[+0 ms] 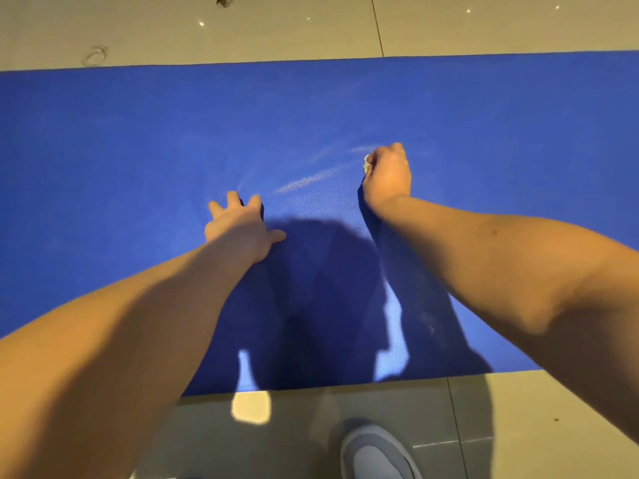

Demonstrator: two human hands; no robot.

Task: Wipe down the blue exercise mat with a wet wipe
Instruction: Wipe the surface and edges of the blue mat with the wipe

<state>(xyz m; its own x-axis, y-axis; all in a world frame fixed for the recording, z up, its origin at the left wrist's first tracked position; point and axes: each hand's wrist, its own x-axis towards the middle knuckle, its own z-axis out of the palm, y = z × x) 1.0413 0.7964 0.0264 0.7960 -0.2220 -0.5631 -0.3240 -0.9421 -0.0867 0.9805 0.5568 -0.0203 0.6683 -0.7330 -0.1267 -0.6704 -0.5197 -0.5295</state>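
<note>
Clutching a wet wipe [366, 164] peeking out leftward, the right grip [387, 174] presses the blue mat [103, 150]. Left grip [238, 226] rests flat, splayed.

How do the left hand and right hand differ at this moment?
The left hand lies flat with fingers spread, holding nothing; the right hand is curled round a white wet wipe. The left hand sits nearer the person, the right hand farther out beside shiny streaks. Both rest on the blue exercise mat.
</note>
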